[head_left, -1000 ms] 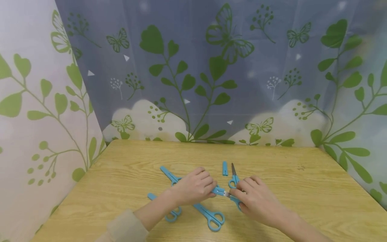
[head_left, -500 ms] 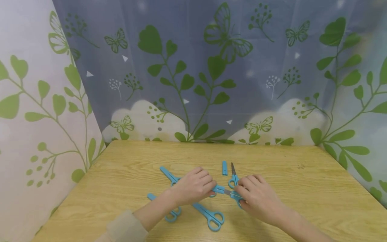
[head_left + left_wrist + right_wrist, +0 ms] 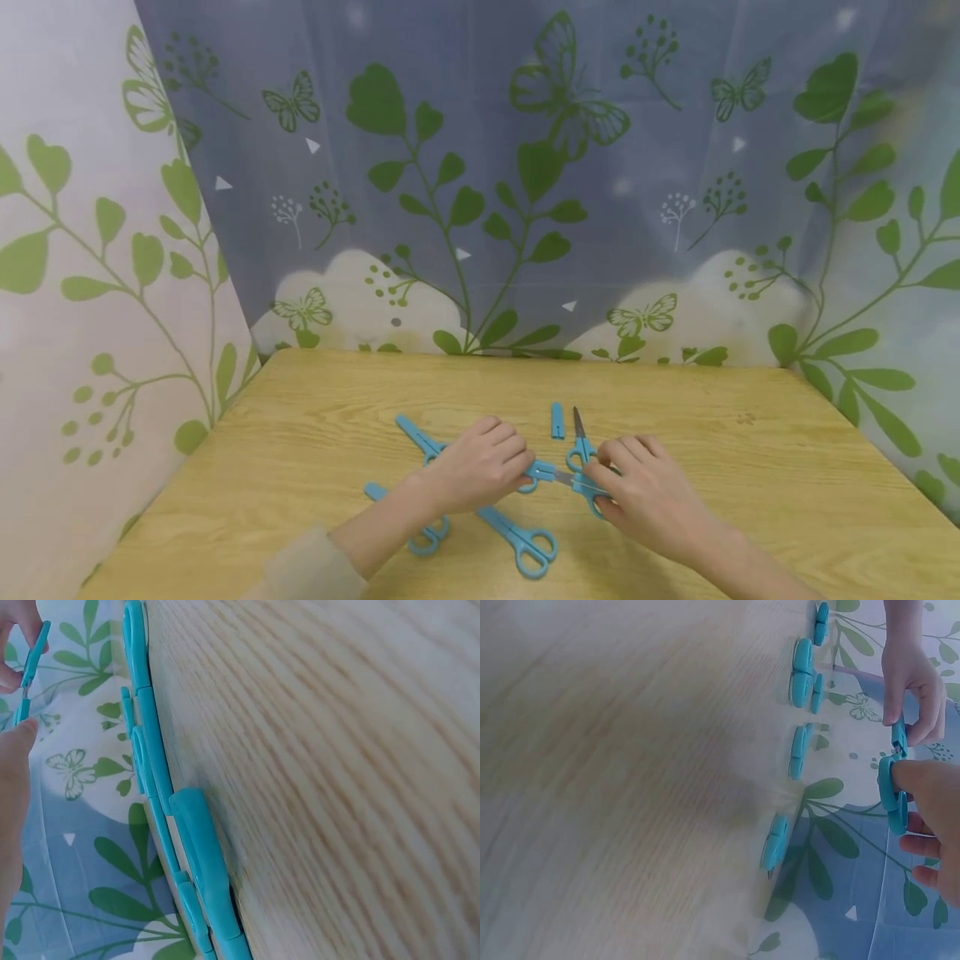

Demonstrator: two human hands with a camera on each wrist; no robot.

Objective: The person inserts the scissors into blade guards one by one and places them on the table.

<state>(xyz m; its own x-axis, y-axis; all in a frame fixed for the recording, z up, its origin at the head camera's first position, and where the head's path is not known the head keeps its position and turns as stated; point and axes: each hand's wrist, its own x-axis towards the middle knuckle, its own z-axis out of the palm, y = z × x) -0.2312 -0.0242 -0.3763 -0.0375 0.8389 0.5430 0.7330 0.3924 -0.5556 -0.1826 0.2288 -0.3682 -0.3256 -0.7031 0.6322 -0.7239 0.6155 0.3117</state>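
My left hand (image 3: 483, 468) pinches the blue blade cover (image 3: 542, 472) of a pair of scissors. My right hand (image 3: 647, 493) grips that pair's blue handles (image 3: 588, 493). A short stretch of bare metal blade (image 3: 564, 477) shows between cover and handles. In the right wrist view, the held scissors (image 3: 890, 787) are raised off the table, with my left hand (image 3: 915, 679) at the covered end. Just beyond my right hand lie uncovered scissors (image 3: 580, 429), blade pointing away, beside a loose blue cover (image 3: 557, 422).
Covered blue scissors lie about my left arm: one upper-left pair (image 3: 416, 435), one lower-left pair (image 3: 426, 540) partly under the forearm, one front pair (image 3: 521, 537). Another handle ring (image 3: 528, 487) peeks out behind my left hand. The wooden table (image 3: 322, 400) meets a leaf-patterned curtain (image 3: 420, 208).
The cover and handles have drawn slightly apart, so more blade shows between them. My right hand has shifted slightly, and the other scissors and loose cover stay where they were.
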